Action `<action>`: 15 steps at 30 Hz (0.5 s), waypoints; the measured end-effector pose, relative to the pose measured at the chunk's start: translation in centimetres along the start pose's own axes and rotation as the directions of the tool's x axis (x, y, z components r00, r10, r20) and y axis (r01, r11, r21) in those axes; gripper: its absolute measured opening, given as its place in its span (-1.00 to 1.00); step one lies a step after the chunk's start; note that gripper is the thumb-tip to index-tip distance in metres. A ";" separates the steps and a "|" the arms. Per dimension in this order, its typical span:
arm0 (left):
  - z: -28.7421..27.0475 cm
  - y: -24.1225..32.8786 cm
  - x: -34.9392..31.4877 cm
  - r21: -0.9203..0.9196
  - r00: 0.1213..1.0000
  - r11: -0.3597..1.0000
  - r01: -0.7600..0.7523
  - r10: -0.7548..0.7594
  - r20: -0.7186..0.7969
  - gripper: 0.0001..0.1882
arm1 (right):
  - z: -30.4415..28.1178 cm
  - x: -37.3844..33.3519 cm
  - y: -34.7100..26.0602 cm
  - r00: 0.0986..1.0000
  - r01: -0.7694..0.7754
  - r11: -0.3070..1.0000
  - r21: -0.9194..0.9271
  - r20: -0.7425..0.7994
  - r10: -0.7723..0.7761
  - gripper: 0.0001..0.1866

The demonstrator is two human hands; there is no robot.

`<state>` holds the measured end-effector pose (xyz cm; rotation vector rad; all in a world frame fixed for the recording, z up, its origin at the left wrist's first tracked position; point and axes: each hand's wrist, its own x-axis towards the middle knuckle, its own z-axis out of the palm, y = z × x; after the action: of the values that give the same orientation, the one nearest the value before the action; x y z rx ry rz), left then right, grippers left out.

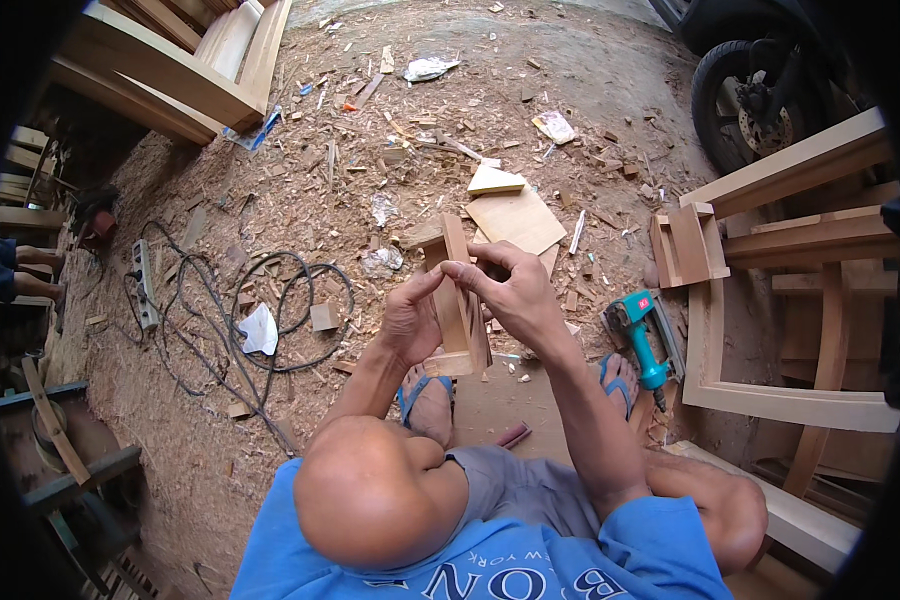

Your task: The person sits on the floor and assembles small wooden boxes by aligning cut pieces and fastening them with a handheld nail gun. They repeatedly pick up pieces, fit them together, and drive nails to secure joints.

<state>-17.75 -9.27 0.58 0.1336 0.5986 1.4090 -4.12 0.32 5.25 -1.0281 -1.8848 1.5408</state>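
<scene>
A small, narrow wooden frame (pixel 454 330) of light-brown slats is held up in front of my knees, its long side pointing away from me. My left hand (pixel 410 318) closes on its left side, the thumb near the upper part. From the right, my right hand (pixel 515 290) grips the same frame, fingers bent over its edge. Both thumb tips come close together at the top slat. Whether anything tiny sits between the fingertips cannot be made out. A teal air nailer (pixel 642 345) lies by my right foot. Farther right, a similar small wooden frame (pixel 694 247) rests on larger woodwork.
Plywood offcuts (pixel 518 218) and wood shavings litter the ground ahead. A black cable (pixel 300 268) coils left, beside a power strip (pixel 145 285). Large wooden frames (pixel 800 400) stand right, with a motorcycle wheel (pixel 740 105) behind. Another person's legs (pixel 35 270) show far left.
</scene>
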 end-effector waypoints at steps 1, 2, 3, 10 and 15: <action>-0.1 0.0 0.0 -0.007 1.000 1.000 -0.014 0.014 -0.011 -0.45 | 0.1 0.0 0.1 1.000 -0.008 1.000 0.029 0.017 0.007 -0.46; -0.3 0.1 0.0 -0.018 1.000 0.999 -0.030 0.030 -0.010 -0.46 | 0.4 0.0 0.1 0.999 -0.031 0.998 0.061 0.030 0.030 -0.46; -0.5 0.0 0.1 -0.013 0.998 0.999 -0.029 0.029 -0.050 -0.47 | 0.6 0.0 0.1 0.995 -0.093 0.992 0.084 0.044 0.089 -0.46; -1.3 -0.8 0.1 -0.074 0.995 0.992 -0.101 0.102 0.014 -0.49 | 2.5 -0.4 0.7 0.994 -0.040 0.994 0.103 -0.100 0.051 -0.57; -1.1 -0.9 0.1 -0.003 0.995 0.995 -0.095 0.095 0.014 -0.46 | 3.2 -0.5 1.6 0.988 -0.045 0.970 0.241 -0.136 0.080 -0.61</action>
<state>-17.44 -9.67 -0.82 0.1718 0.5850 1.5000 -5.91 -1.84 2.97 -1.0675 -1.5414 1.6340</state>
